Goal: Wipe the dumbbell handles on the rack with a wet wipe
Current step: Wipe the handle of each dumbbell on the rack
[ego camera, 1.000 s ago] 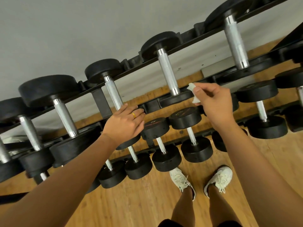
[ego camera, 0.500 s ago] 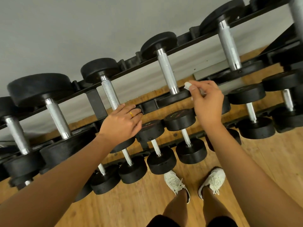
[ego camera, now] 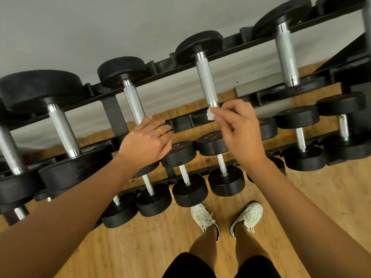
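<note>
**A:** What takes up most of the view?

**B:** A plain grey wall [ego camera: 80,27] across the top and a honey-coloured wooden plank floor [ego camera: 140,247] below. A long black steel two-tier rack [ego camera: 114,115] runs slantwise between them.

**A:** And what's on the rack?

**B:** The upper tier holds big dumbbells [ego camera: 40,87] with round black rubber heads and thick knurled silver handles. The lower tier holds a row of smaller black dumbbells [ego camera: 224,167] with thin silver bars, their near heads hanging over the floor.

**A:** Where is the person?

**B:** Standing right at the rack, bare arms reaching forward. Black shorts [ego camera: 190,265] show at the bottom edge, and a pair of off-white laced sneakers [ego camera: 202,217] is planted just short of the lower row.

**A:** And the hands?

**B:** They're apart, each at its own upper-tier dumbbell. The left hand [ego camera: 146,143] lies flat with straight fingers over the near end of one dumbbell. Its forefinger is against the foot of that knurled bar [ego camera: 134,103], and it grips nothing. The right hand [ego camera: 241,129] is at the next dumbbell to the right, thumb and fingertips pinched together.

**A:** Pinched on what?

**B:** A small crumpled white wet wipe [ego camera: 210,115]. It's pressed against the near end of that dumbbell's knurled silver handle [ego camera: 206,81], where the bar meets the front head. The rest of the bar above it is bare.

**A:** Anything smaller?

**B:** A thin gold ring [ego camera: 159,131] on a finger of the left hand.
</note>
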### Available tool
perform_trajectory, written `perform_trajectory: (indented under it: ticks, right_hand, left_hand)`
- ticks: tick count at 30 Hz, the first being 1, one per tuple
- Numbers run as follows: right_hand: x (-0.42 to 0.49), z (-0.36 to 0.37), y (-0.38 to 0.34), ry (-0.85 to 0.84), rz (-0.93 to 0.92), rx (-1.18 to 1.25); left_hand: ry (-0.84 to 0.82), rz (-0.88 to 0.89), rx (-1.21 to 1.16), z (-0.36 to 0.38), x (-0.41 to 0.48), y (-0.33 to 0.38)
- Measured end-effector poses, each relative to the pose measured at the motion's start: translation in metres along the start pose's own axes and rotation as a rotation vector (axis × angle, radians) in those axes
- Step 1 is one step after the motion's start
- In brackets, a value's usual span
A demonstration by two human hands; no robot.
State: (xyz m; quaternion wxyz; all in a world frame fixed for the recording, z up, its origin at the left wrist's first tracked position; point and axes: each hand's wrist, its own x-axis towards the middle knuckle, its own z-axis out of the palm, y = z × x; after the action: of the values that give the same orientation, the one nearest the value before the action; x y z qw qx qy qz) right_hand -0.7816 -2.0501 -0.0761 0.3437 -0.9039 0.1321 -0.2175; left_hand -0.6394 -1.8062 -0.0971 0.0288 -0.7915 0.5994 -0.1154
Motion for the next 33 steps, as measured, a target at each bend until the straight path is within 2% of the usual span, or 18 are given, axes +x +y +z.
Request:
perform_trajectory:
  ticks: [3,4,8,12,17,19,22,26,30,33]
  right_hand:
    - [0.005,-0.004,0.002,0.097,0.156,-0.01]
    - [0.006,-0.004,0.0,0.081,0.142,-0.021]
    - [0.007,-0.002,-0.006,-0.171,-0.159,-0.096]
    - [0.024,-0.024,0.003,-0.262,-0.101,-0.13]
    - [0.055,-0.02,-0.016,-0.572,-0.293,-0.26]
    - [0.076,-0.004,-0.032,-0.696,-0.285,-0.305]
    - [0.109,0.009,-0.044,-0.856,-0.14,-0.354]
    - [0.135,-0.015,-0.033,-1.093,-0.052,-0.289]
    - [0.135,-0.01,-0.027,-1.122,-0.068,-0.183]
    - [0.135,0.022,-0.034,-1.171,-0.153,-0.214]
  left_hand:
    - [0.016,-0.005,-0.001,0.001,0.0,0.0]
    - [0.022,-0.006,-0.003,0.002,-0.001,0.0]
    - [0.042,-0.013,-0.014,0.002,-0.002,0.0]
    - [0.052,-0.037,-0.01,0.004,-0.003,0.001]
    - [0.078,-0.056,-0.001,0.005,-0.003,0.002]
    - [0.08,-0.065,0.008,0.006,-0.004,0.002]
    - [0.061,-0.064,-0.005,0.007,-0.004,0.002]
    - [0.068,-0.062,-0.032,0.008,-0.004,0.003]
    - [0.107,-0.066,-0.034,0.011,-0.006,0.002]
    - [0.132,-0.07,-0.027,0.013,-0.006,0.004]
